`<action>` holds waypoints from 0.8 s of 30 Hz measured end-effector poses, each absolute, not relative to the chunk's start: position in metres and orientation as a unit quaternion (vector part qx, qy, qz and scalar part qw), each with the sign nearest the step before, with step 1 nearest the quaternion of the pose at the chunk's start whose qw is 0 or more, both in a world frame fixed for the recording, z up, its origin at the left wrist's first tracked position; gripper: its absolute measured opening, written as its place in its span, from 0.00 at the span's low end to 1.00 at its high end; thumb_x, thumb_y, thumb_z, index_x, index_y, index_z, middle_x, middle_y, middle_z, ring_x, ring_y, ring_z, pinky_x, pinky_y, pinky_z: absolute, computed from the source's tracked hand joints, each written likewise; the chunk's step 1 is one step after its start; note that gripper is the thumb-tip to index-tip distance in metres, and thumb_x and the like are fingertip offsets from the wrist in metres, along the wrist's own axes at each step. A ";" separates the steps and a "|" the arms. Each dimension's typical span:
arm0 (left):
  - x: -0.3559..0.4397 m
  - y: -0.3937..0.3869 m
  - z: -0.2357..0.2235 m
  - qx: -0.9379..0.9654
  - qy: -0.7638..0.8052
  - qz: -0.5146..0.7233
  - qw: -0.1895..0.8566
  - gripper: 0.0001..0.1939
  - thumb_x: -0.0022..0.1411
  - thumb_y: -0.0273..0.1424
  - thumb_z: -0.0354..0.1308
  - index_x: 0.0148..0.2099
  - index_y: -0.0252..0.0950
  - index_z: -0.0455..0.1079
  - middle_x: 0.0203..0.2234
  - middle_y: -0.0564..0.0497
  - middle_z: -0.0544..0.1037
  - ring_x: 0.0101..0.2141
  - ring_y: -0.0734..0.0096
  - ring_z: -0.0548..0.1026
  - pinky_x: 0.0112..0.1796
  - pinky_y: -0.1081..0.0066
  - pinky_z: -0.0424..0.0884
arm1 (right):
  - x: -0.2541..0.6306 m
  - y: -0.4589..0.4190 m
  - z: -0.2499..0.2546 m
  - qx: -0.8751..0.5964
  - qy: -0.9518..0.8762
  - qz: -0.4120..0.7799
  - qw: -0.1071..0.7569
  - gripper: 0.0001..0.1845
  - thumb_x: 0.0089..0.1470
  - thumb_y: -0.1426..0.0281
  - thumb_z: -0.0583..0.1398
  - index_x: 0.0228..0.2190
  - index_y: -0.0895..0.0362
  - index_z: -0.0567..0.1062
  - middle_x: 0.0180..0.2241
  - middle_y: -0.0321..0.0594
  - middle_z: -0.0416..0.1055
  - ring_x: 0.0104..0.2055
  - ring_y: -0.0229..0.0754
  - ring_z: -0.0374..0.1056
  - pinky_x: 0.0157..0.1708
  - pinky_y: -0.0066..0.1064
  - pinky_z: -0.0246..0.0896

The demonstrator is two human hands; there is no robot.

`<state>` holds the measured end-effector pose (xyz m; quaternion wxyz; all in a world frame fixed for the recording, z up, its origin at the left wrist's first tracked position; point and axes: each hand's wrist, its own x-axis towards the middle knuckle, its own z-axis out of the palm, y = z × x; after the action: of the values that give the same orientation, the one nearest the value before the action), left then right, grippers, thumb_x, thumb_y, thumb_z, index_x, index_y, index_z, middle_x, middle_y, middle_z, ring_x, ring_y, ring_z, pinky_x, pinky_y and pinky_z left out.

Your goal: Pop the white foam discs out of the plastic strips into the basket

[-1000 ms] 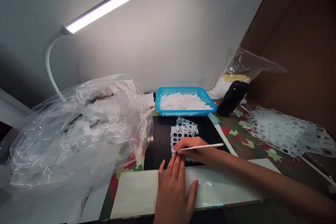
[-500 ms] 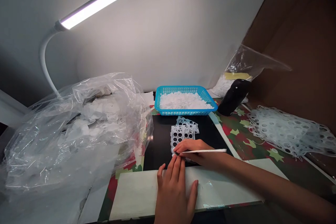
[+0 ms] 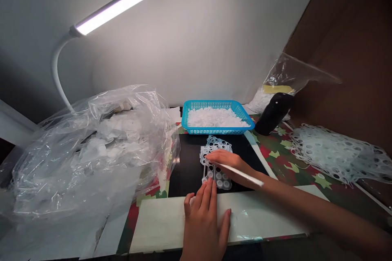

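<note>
Well left of the blue plastic basket (image 3: 217, 130), a clear plastic bag (image 3: 92, 151) lay heaped up, with white pieces showing through it, and the curved arm of a white desk lamp (image 3: 56, 65) rose behind it. Just in front of the basket and slightly to its left, a white board (image 3: 165, 224) lay along the near edge of a black mat (image 3: 186, 167). The left hand (image 3: 202, 224) rested on that board, nearest the camera, its fingers spread in a wide, empty pose, with the fingertips (image 3: 210, 185) just beside the lower end of a perforated translucent plastic sheet (image 3: 222, 180). That sheet lay on the mat directly in front of the basket. The right hand (image 3: 225, 164) lay across it in a narrow grip, holding a thin white stick (image 3: 241, 174) that slanted back toward the wrist, though the fingers partly hid the stick's tip. The step in hand appeared to be close work on this sheet. The basket itself held loose white pieces (image 3: 216, 117). To its right stood a black bottle-shaped object (image 3: 273, 114), with a plastic bag of white pieces (image 3: 284, 73) behind it and a pile of perforated plastic sheets (image 3: 339, 155) farther right.
</note>
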<state>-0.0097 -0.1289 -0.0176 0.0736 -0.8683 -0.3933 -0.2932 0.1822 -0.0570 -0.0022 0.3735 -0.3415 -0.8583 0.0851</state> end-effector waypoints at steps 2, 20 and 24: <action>-0.010 -0.129 -0.018 -0.869 -0.396 -0.287 0.075 0.22 0.67 0.39 0.49 0.58 0.34 0.66 0.55 0.50 0.72 0.52 0.65 0.69 0.47 0.63 0.57 | 0.183 -0.056 -0.001 -0.363 -0.842 0.075 0.392 0.15 0.67 0.70 0.48 0.47 0.57 0.71 0.40 0.45 0.76 0.45 0.43 0.72 0.47 0.36 0.70; -0.009 -0.130 -0.016 -0.864 -0.401 -0.297 0.070 0.21 0.68 0.38 0.47 0.58 0.34 0.66 0.55 0.50 0.72 0.51 0.66 0.69 0.47 0.62 0.55 | 0.203 -0.061 0.021 -0.431 -0.789 0.090 0.429 0.11 0.65 0.69 0.52 0.45 0.53 0.73 0.44 0.42 0.76 0.46 0.42 0.73 0.47 0.33 0.70; -0.009 -0.130 -0.014 -0.862 -0.404 -0.298 0.076 0.21 0.69 0.40 0.46 0.56 0.34 0.68 0.53 0.50 0.74 0.50 0.65 0.69 0.48 0.60 0.54 | 0.195 -0.073 -0.005 -0.330 -0.862 0.134 0.362 0.13 0.65 0.67 0.52 0.43 0.57 0.75 0.42 0.44 0.78 0.47 0.41 0.73 0.49 0.33 0.70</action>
<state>-0.0087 -0.1302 -0.0141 0.0765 -0.8615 -0.4038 -0.2981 0.1954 -0.0725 -0.0050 0.3619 -0.3297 -0.8616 0.1340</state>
